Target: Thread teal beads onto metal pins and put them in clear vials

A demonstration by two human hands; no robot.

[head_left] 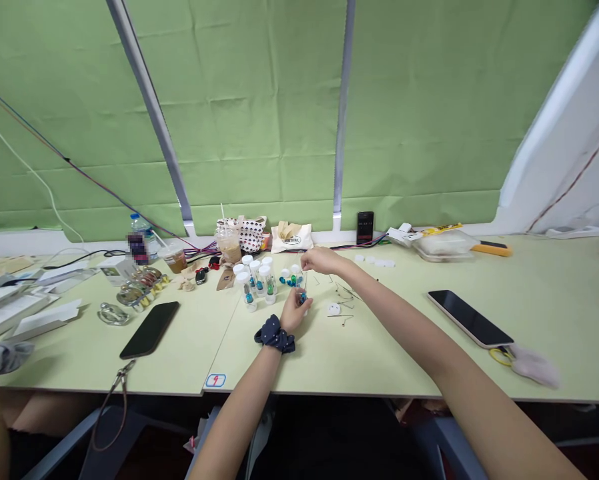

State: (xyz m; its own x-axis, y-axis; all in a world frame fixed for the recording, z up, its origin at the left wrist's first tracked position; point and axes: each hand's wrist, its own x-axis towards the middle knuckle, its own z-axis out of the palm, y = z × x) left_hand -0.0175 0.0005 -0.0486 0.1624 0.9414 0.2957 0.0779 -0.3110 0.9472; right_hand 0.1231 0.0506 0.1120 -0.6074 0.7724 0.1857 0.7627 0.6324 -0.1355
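Left hand [293, 312] curled round small clear vial [302, 287], teal bead [302, 299] inside, held over bench [364, 360] front-middle, beside upright vial cluster [255, 280]. Right hand [320, 260] pinched near vial top, contact unclear. Vial likely light, slick, fragile; take by body.
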